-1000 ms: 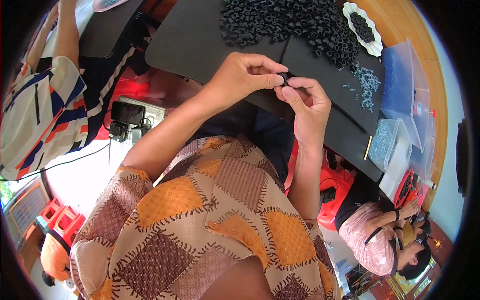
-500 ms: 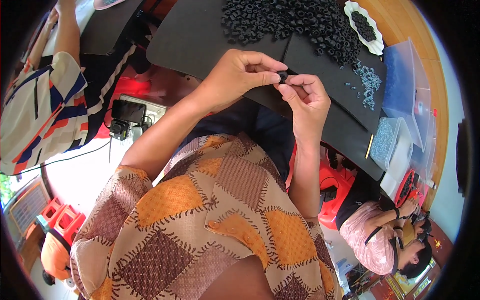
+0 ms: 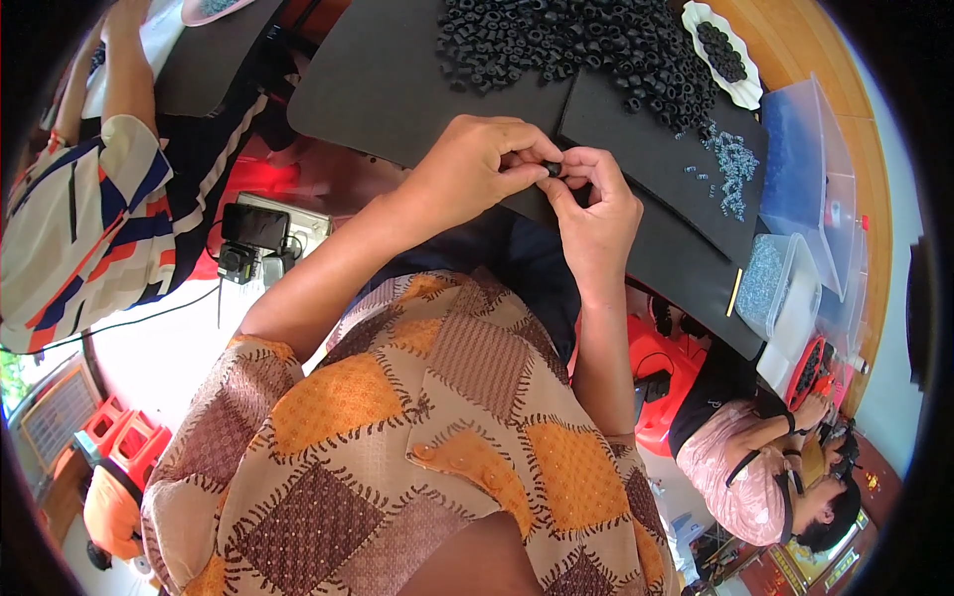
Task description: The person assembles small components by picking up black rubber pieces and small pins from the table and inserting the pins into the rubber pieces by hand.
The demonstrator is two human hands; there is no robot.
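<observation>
Heap of rings [image 3: 586,45] on mat [image 3: 397,79], dish [image 3: 725,50] to its right.

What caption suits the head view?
Both hands, left hand and right hand, pinch a small black ring over a black mat.

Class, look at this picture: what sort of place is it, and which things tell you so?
Probably a small hand-assembly workshop. A heap of small black ring-shaped parts lies on a black work mat, clear plastic tubs hold more small pieces, and the left hand and right hand pinch one small black part.

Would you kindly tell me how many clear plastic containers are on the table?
2: a large clear container at the table's right edge, and a smaller clear tub of small pale parts just below it. Others may be hidden.
</observation>
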